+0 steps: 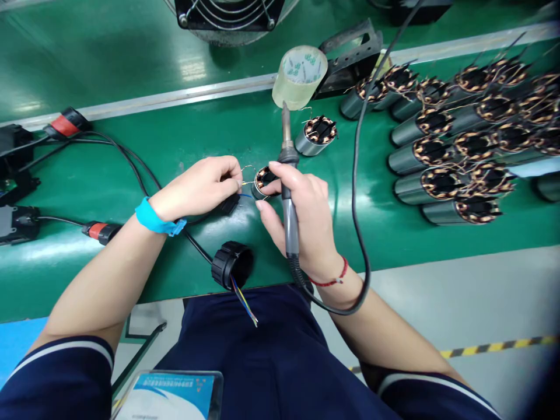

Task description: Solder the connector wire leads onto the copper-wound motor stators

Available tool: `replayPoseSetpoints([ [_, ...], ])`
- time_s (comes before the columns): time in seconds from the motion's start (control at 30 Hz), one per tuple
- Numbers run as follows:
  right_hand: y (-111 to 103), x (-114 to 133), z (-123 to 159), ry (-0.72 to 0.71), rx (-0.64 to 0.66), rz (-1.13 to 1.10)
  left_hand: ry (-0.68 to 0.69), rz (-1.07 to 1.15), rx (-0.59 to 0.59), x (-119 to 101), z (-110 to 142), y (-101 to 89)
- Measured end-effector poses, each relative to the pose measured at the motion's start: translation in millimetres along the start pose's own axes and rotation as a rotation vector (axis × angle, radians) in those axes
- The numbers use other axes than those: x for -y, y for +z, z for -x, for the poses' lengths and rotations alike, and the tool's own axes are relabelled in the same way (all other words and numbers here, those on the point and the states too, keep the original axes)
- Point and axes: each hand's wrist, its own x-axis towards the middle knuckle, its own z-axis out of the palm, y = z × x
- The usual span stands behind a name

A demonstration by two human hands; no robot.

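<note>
My right hand (301, 216) holds a soldering iron (289, 219), its tip pointing away from me toward the tape roll. The thumb and fingertips of that hand are also at a motor stator (261, 182) wound with copper wire, which they partly cover. Just left of the stator, my left hand (210, 184) is closed in a pinch on a thin wire (247, 183) running from it. A blue wire (246, 195) shows below the pinch. Nearer to me lies a black threaded cap (231, 265) on a cable, with several coloured wires (245, 303) hanging from it over the edge.
Another stator (315, 136) stands behind my right hand, near a clear tape roll (300, 77) on a dispenser. Several more stators (433, 151) crowd the right side. Cables with red-banded connectors (65, 123) lie left. The iron's cord (356, 175) loops over my right forearm. A fan (230, 14) is at the back.
</note>
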Motion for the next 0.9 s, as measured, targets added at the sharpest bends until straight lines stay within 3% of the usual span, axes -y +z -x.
replayPoseSetpoints([
  [0.13, 6.6, 4.2, -1.0, -0.026, 0.04, 0.054, 0.01, 0.027, -0.008, 0.4, -0.1, 0.2],
  [0.5, 15.0, 6.0, -7.0, -0.004, -0.037, -0.021, 0.063, 0.006, -0.014, -0.8, 3.5, 0.2],
  [0.6, 14.5, 6.2, -8.1, 0.029, -0.042, -0.041, 0.097, 0.044, -0.087, -1.6, 4.9, 0.3],
  [0.73, 14.5, 3.3, -9.1, 0.093, -0.085, -0.183, 0.17, -0.021, -0.278, -7.3, 9.8, -0.7],
  [0.9, 15.8, -2.9, -8.9, 0.112, -0.121, -0.448, 0.193, -0.223, -0.241, -17.4, 15.7, 3.8],
])
